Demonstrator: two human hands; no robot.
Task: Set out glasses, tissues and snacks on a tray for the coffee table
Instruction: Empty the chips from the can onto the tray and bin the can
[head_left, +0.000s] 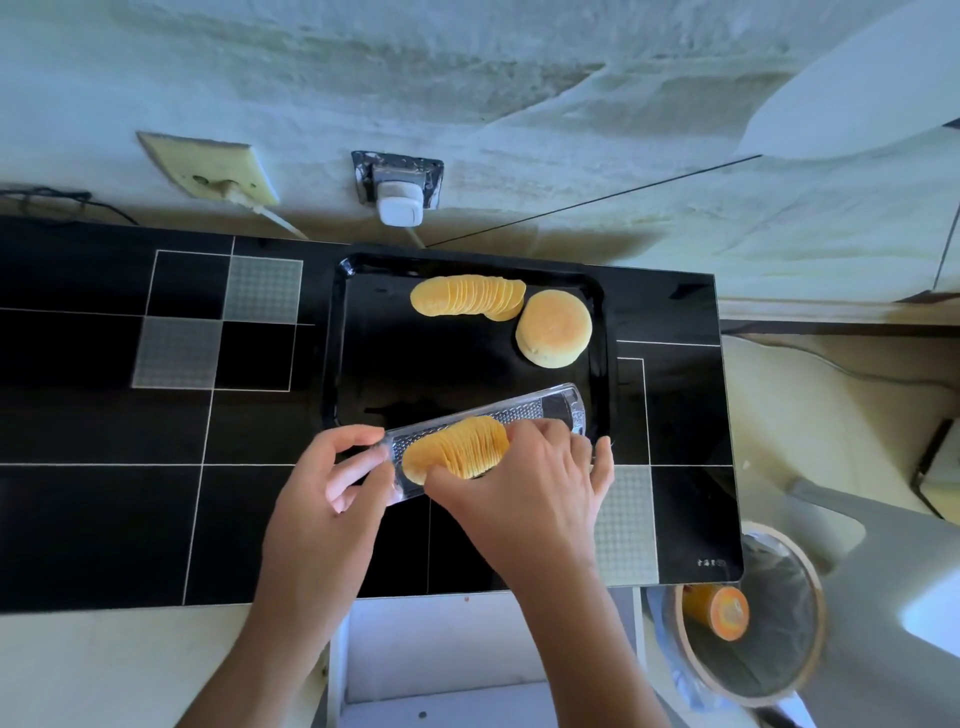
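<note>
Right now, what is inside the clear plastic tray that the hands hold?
Inside the clear plastic tray sits a stack of crisps, with the far end empty. The right hand covers part of the stack, so the tray under it is hidden.

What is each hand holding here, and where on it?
Left hand grips the near-left end of the clear plastic chip tray. Right hand pinches the stack of chips in it by its ends.

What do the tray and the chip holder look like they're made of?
Tray: probably glossy black plastic or lacquer; its raised rim shows bright glints. Chip holder: clear thin plastic, likely; the dark tray shows through it, with ribbed texture along its floor.
</note>
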